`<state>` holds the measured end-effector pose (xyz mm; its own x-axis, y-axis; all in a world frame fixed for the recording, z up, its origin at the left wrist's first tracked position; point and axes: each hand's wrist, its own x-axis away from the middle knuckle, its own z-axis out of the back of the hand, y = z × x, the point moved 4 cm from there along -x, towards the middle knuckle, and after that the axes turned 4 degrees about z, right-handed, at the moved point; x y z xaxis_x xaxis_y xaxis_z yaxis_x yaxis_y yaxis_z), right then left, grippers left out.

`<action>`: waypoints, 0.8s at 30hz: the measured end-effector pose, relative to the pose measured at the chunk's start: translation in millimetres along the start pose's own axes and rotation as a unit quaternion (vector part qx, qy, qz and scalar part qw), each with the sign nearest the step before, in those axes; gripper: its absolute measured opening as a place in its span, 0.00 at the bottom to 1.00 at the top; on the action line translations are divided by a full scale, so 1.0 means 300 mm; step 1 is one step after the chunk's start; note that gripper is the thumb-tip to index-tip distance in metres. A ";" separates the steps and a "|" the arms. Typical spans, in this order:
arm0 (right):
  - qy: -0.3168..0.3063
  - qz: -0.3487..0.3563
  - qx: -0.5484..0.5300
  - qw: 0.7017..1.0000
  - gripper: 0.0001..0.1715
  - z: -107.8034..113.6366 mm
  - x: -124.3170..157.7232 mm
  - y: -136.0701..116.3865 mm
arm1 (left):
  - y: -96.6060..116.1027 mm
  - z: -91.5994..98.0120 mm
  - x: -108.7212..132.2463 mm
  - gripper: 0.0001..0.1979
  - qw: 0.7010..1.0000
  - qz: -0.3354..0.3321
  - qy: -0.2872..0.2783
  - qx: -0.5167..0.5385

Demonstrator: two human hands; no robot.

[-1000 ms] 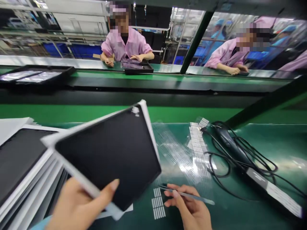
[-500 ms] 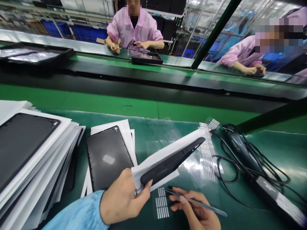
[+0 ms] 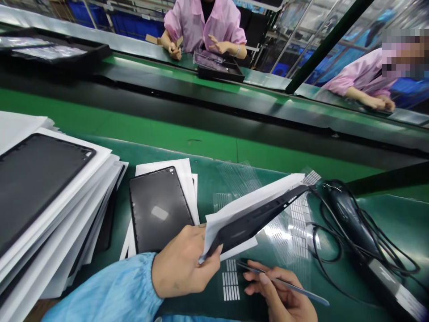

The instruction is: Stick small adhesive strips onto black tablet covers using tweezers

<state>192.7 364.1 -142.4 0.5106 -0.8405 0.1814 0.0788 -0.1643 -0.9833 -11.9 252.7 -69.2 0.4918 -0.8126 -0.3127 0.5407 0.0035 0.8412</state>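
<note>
So this line is pretty busy: a long green-and-black conveyor is running across the room at 12 o'clock, and a green workbench mat is stretching across the near side. Past the belt, a co-worker in a pink smock is sitting at about 12 o'clock with both hands beside a black tray, while another co-worker in pink is leaning in at 2 o'clock. A second black tray is riding the belt at 11 o'clock. On the mat, a big stack of black tablet back covers layered with white paper is sitting at 9 o'clock, and a single cover is lying on white sheets just beside it. Over at 3 o'clock, a black handheld device is lying in loops of black cable, right next to clear film with rows of white strips. The person at the bench is holding another tablet back cover edge-on at about 6 o'clock, with a white sheet against it, in the left hand. Those fingers are closing on the cover and sheet together. The right hand is just below, its fingers curling narrowly around a slim metal pick.
</note>
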 end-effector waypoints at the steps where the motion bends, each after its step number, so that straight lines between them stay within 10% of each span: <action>1: -0.024 0.008 0.009 1.000 0.14 0.005 -0.005 0.004 | 0.000 0.001 -0.002 0.11 1.000 -0.004 0.002 0.001; 24: -0.048 0.051 -0.006 0.998 0.08 0.050 -0.013 0.016 | -0.019 -0.008 0.016 0.06 1.000 -0.018 0.009 0.017</action>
<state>203.8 374.4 -148.1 0.5948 -0.8002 0.0765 0.0117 -0.0866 -0.9962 -10.9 250.1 -76.5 0.4859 -0.8007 -0.3504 0.5348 -0.0447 0.8438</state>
